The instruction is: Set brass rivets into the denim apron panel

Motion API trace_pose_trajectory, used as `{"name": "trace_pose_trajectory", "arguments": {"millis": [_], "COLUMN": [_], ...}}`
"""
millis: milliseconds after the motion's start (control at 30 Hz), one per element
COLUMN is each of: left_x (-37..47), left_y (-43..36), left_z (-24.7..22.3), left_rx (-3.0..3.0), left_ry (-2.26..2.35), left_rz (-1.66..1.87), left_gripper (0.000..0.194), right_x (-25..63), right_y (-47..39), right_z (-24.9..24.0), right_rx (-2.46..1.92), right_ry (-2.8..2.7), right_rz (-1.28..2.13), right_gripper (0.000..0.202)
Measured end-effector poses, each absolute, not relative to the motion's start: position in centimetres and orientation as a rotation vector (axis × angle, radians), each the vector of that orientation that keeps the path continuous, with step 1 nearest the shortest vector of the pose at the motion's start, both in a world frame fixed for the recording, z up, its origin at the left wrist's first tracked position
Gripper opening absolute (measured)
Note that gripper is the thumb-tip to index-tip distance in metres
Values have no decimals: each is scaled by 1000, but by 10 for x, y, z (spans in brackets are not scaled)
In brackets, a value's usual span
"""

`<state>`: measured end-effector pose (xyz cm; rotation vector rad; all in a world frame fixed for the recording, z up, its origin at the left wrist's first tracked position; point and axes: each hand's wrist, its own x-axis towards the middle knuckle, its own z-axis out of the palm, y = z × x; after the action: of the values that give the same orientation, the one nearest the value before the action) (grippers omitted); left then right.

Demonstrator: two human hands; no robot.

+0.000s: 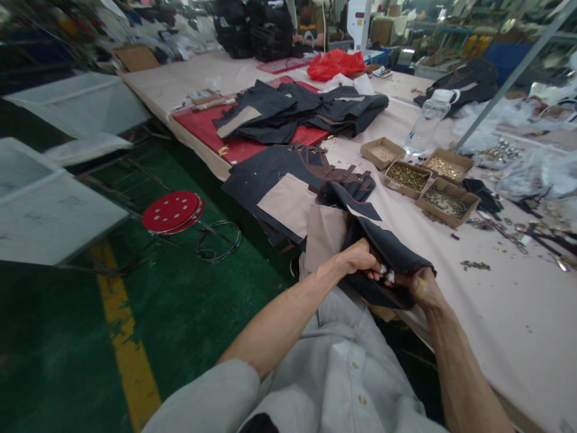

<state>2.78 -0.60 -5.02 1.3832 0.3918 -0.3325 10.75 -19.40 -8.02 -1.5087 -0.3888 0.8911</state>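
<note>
A dark fabric piece (385, 240) with a beige patch is folded over at the table's near edge. My left hand (361, 258) is closed on it from the left, fingers pinched near its lower fold. From the right, my right hand (424, 288) grips the same piece, its thumb and fingers partly hidden inside the fold. White wraps show on fingertips where both hands meet. Any small part between them cannot be made out. Just beyond lie more dark panels (265, 174) with brown straps (320, 163) and a beige panel (288, 204).
Open cardboard boxes of small metal fittings (408, 176) stand right of the panels, near a clear bottle (428, 123). More dark pieces (293, 108) lie on a red board (202, 135). A red stool (174, 211) and white bins (54, 210) are at left.
</note>
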Motion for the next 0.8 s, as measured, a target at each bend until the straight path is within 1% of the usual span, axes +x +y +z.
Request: {"name": "trace_pose_trajectory", "arguments": {"millis": [300, 467, 600, 700, 800], "left_x": [33, 33, 33, 32, 30], "left_y": [-17, -15, -18, -20, -19], "left_z": [-49, -51, -50, -50, -52], "left_rx": [1601, 1579, 1588, 1633, 1615], "left_ry": [503, 515, 459, 465, 490], "left_rz": [-290, -342, -350, -337, -244], "left_gripper": [12, 16, 19, 22, 25], "right_x": [111, 110, 111, 111, 108], "right_y": [-197, -197, -197, -198, -201], "right_z": [-70, -70, -76, -82, -87], "right_rx": [-1516, -1578, -1539, -1606, -1699], "right_ry": [-418, -371, -433, -418, -439], "right_rz": [948, 903, 888, 899, 877], "right_gripper": [43, 21, 24, 23, 21]}}
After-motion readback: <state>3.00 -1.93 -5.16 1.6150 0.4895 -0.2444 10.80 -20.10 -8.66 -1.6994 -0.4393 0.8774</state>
